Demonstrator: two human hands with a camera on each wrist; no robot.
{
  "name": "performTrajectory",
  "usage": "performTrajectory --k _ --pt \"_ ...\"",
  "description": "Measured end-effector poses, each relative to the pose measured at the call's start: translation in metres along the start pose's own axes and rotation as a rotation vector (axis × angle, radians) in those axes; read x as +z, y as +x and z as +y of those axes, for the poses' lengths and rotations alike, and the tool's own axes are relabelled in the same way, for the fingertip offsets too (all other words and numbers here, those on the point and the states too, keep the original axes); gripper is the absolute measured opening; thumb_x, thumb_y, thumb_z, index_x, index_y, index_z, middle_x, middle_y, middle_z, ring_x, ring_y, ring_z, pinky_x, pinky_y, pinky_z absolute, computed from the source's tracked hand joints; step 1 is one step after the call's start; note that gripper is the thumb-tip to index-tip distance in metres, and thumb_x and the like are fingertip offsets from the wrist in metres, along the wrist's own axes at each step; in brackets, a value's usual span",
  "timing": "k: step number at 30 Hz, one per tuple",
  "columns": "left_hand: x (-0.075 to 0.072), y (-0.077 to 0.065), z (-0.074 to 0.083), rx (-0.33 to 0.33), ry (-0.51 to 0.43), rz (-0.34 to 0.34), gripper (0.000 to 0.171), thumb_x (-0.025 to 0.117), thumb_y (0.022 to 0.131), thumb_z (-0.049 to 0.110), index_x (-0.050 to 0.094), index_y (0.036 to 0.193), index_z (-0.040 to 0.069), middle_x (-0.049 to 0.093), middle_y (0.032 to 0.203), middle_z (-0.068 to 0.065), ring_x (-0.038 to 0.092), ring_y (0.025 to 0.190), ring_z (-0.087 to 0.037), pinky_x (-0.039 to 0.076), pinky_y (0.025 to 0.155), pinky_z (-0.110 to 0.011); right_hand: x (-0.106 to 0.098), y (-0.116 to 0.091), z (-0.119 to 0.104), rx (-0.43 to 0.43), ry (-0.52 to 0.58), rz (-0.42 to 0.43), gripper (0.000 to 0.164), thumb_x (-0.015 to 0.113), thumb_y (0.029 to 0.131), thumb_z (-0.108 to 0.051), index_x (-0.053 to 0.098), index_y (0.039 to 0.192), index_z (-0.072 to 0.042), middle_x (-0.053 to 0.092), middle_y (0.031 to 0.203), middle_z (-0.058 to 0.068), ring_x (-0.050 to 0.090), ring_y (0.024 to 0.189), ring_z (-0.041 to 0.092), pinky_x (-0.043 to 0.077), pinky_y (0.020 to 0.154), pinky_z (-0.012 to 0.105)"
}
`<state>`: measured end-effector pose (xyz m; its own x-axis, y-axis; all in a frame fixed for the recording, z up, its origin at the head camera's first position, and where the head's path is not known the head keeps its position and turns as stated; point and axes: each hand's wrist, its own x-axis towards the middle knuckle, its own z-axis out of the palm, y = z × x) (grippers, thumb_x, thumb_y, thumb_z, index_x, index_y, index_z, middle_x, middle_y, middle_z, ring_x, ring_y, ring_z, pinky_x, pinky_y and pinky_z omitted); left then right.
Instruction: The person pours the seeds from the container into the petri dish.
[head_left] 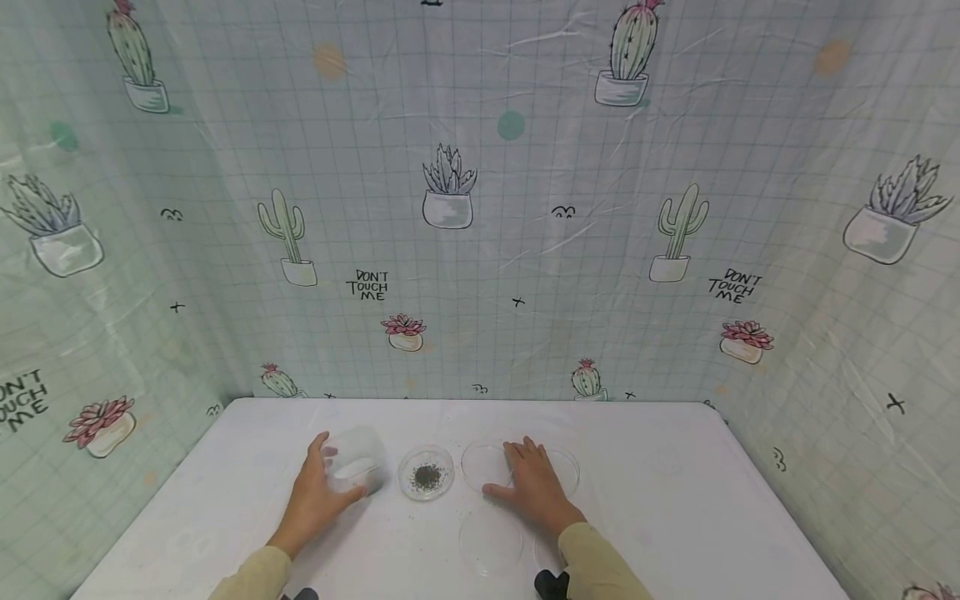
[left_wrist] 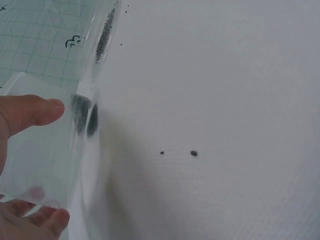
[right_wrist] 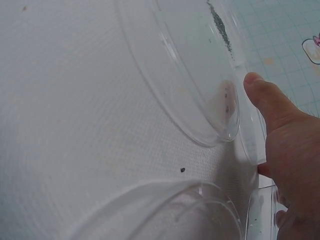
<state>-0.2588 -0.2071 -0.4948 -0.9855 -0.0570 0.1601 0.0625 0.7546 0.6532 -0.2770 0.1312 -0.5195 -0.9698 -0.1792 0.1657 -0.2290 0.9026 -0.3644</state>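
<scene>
In the head view my left hand [head_left: 315, 497] grips a clear plastic cup-like container [head_left: 354, 457], thumb on the near side and fingers on the far side. The left wrist view shows dark grains [left_wrist: 81, 114] at the container's base. To its right lies a round clear dish [head_left: 426, 492] with a small heap of dark grains [head_left: 427, 476]. My right hand [head_left: 538, 487] is spread low over the table, thumb and fingers at the edge of a clear dish [head_left: 480, 463]; how firmly they touch it cannot be told. No other object shows in this hand.
Further clear dishes stand around the right hand: one behind it [head_left: 573, 468], one nearer the front [head_left: 491, 542], another partly hidden by the forearm. Loose dark specks [left_wrist: 194, 153] lie on the white table [head_left: 675, 500]. A cactus-print curtain [head_left: 480, 275] encloses the back and sides.
</scene>
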Motion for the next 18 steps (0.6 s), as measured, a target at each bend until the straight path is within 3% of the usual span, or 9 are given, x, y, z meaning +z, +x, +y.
performTrajectory --k 10,18 --pt "-0.001 0.002 0.007 0.091 -0.01 0.085 0.11 0.081 0.064 0.022 0.007 0.143 0.006 0.037 0.133 -0.02 0.038 0.123 -0.042 0.036 0.1 -0.057 0.0 -0.001 0.0 0.0 0.014 -0.004 0.086 0.064 0.07 -0.062 0.044 0.133 -0.005 0.049 0.134 0.012 0.03 0.135 0.034 0.018 0.115 0.05" --pt "0.0 0.004 0.019 0.096 -0.021 0.096 0.106 0.081 0.064 0.02 0.013 0.143 0.007 0.034 0.14 -0.02 0.036 0.126 -0.039 0.035 0.102 -0.058 -0.001 -0.002 0.0 -0.006 0.021 0.0 0.086 0.064 0.071 -0.062 0.044 0.133 -0.005 0.049 0.134 0.012 0.029 0.135 0.034 0.018 0.115 0.049"
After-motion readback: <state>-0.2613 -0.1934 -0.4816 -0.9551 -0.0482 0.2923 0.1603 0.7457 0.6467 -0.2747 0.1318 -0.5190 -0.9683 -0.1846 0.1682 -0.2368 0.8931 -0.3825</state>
